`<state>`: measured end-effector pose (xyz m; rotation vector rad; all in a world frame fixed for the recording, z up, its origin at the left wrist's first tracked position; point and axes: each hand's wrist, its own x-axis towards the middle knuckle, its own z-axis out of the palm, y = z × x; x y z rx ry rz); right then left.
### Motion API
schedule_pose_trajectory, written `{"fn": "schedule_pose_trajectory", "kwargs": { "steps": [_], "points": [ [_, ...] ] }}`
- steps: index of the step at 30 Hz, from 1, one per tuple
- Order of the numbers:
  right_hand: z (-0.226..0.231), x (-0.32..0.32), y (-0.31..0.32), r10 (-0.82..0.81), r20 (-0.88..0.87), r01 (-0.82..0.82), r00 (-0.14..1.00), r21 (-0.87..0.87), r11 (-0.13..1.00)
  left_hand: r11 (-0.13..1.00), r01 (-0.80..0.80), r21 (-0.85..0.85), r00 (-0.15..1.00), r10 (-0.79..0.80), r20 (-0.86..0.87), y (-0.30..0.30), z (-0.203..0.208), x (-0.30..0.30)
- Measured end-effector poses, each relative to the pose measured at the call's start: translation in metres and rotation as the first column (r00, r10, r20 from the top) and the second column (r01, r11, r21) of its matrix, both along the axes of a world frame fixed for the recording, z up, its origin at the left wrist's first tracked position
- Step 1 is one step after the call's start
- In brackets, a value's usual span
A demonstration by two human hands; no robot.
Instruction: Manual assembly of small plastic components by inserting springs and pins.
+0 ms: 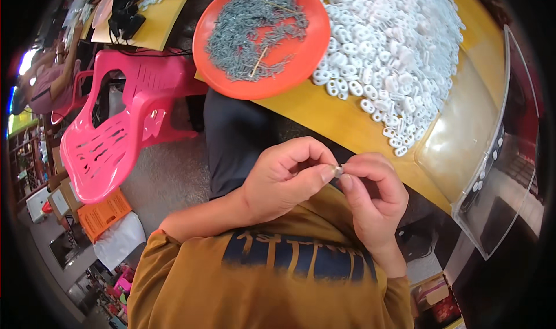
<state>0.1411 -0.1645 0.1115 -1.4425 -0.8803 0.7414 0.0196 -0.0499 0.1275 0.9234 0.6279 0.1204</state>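
My left hand (295,175) and my right hand (375,193) meet above my lap, just off the table's near edge. Thumb and forefinger of each are pinched together on a small pale piece (339,170), mostly covered by the fingertips; its exact kind does not show. Beyond them lies a big heap of white plastic pieces (385,51), small ovals with two holes. To its left an orange-red plate (298,68) holds a mass of thin grey pins or screws (237,39), with a couple of yellowish sticks among them.
The yellow table (289,110) carries the heap and the plate. A clear plastic bin (463,149) stands at its right end, a few white pieces near its rim. To the left is a pink plastic chair (101,155). Another person (52,88) sits at the far left.
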Motion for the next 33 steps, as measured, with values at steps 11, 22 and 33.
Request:
{"fn": "schedule_pose_trajectory", "kwargs": {
  "steps": [11,22,33],
  "points": [
    [0.011,-0.021,0.057,-0.032,-0.162,0.021,0.986,-0.07,0.997,0.909,-0.289,0.3,0.931,0.194,0.311,0.034,-0.025,-0.031],
    [0.005,0.02,0.147,0.188,0.918,0.012,0.35,-0.205,0.979,0.958,-0.281,0.049,0.949,0.27,0.16,0.051,-0.041,-0.054],
    [0.01,0.026,0.173,0.43,0.846,-0.042,0.314,-0.44,0.897,0.967,-0.255,-0.005,0.957,0.253,0.143,0.059,-0.052,-0.055]
  ]
}}
